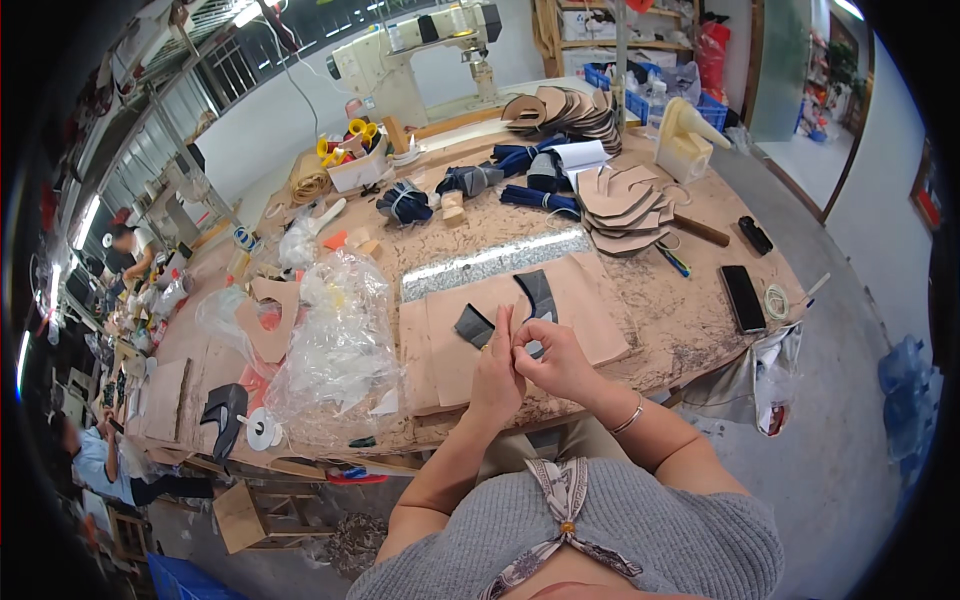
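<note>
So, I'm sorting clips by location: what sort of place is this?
Probably a sewing workshop, judging by the sewing machine, the stacked tan cutouts and the scuffed worktable.

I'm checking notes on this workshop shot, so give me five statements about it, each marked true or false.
1. The left hand and right hand are close together. True.
2. The black phone lies left of the hands. False: the phone lies to their right.
3. A bracelet circles the right wrist. True.
4. The sewing machine stands nearer the person than the hands do. False: the sewing machine stands at the back, beyond them.
5. Crumpled clear plastic lies left of the hands. True.
</note>
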A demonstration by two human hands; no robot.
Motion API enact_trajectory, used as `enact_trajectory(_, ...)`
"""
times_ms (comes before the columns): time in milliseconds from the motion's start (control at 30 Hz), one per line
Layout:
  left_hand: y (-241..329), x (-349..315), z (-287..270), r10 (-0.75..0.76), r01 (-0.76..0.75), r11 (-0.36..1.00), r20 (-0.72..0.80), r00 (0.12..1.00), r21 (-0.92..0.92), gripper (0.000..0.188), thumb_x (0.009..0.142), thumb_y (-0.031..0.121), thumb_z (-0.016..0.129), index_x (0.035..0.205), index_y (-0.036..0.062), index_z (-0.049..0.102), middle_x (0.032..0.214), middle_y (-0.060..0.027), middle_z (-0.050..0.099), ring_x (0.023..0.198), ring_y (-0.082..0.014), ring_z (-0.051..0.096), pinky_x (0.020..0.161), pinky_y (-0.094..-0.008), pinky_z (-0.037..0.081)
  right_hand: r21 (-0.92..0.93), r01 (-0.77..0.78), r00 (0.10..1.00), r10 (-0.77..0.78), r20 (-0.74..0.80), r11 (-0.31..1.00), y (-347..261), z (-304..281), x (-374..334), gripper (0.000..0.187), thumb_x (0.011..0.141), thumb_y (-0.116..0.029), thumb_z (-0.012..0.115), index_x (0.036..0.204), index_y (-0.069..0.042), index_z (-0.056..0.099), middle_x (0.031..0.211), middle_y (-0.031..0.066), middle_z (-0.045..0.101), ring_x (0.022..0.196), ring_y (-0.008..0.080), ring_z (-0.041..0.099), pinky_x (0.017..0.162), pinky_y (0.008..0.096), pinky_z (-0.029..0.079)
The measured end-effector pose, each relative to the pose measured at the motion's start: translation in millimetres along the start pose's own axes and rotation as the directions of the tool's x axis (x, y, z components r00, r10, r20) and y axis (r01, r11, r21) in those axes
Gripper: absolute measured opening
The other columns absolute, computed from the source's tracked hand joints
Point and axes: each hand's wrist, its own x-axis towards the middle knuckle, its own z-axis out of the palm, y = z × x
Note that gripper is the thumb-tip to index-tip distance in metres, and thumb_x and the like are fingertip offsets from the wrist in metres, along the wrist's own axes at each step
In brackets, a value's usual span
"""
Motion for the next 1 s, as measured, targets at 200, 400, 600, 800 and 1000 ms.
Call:
enact_trajectory(200,2.4,1.6,-4.6,-0.181,0.249,0.887,0.205,0.962,-0.389,0.069,0.089,-0.008,0.043,0.150,-0.0008,0.013,0.142,-0.0223,0.042,0.128,-0.0279,0.047,0.102,-0.0314,0.039,-0.094,0.206,0.973,-0.214,-0.081,0.974,11.1,3.1,0.5,0.007,0.075,-0.003,0.063,0.077,-0.001,0.057,0.074,0.0096,0.060,0.072,0.0248,0.058,0.066,0.0341,0.047)
enact_trajectory(400,1.4,-1.2,-15.8,-0.187,0.319,0.639,0.261,0.947,-0.700,0.062,0.091,-0.008,0.041,0.149,-0.0003,0.020,0.145,-0.0140,0.038,0.133,-0.0186,0.038,0.108,-0.0277,0.031,-0.040,0.107,0.988,-0.110,-0.111,0.993,10.4,-1.8,0.4,0.006,0.076,-0.002,0.063,0.080,-0.002,0.057,0.078,0.0092,0.059,0.074,0.0221,0.056,0.068,0.0320,0.046)
enact_trajectory(600,0.9,-0.9,-24.8,-0.204,0.235,0.801,0.117,0.972,-0.550,0.035,0.093,0.001,0.054,0.128,-0.0029,0.055,0.127,-0.0090,0.052,0.114,-0.0139,0.052,0.096,-0.0241,0.041,-0.065,0.150,0.983,-0.155,-0.094,0.987,14.1,4.2,-1.9,0.009,0.075,-0.004,0.064,0.079,-0.003,0.056,0.078,0.0101,0.060,0.076,0.0267,0.056,0.070,0.0353,0.045)
enact_trajectory(800,6.2,2.7,-25.2,-0.244,0.220,0.850,0.011,0.970,-0.478,0.023,0.091,0.003,0.060,0.113,-0.0038,0.064,0.102,-0.0057,0.064,0.086,-0.0079,0.061,0.074,-0.0200,0.050,-0.111,0.186,0.978,-0.195,-0.075,0.976,12.6,3.7,-2.3,0.010,0.074,-0.003,0.064,0.078,-0.003,0.055,0.078,0.0114,0.059,0.078,0.0274,0.056,0.071,0.0351,0.045)
enact_trajectory(1000,-9.1,-1.3,-14.7,-0.357,0.286,0.868,-0.111,0.927,-0.406,0.023,0.092,0.001,0.058,0.115,-0.0030,0.062,0.089,-0.0020,0.066,0.077,-0.0069,0.061,0.070,-0.0202,0.050,0.085,-0.030,0.998,0.034,-0.048,0.996,16.9,-3.1,-9.4,0.006,0.076,-0.003,0.060,0.078,-0.002,0.054,0.072,0.0068,0.056,0.074,0.0190,0.055,0.070,0.0282,0.045)
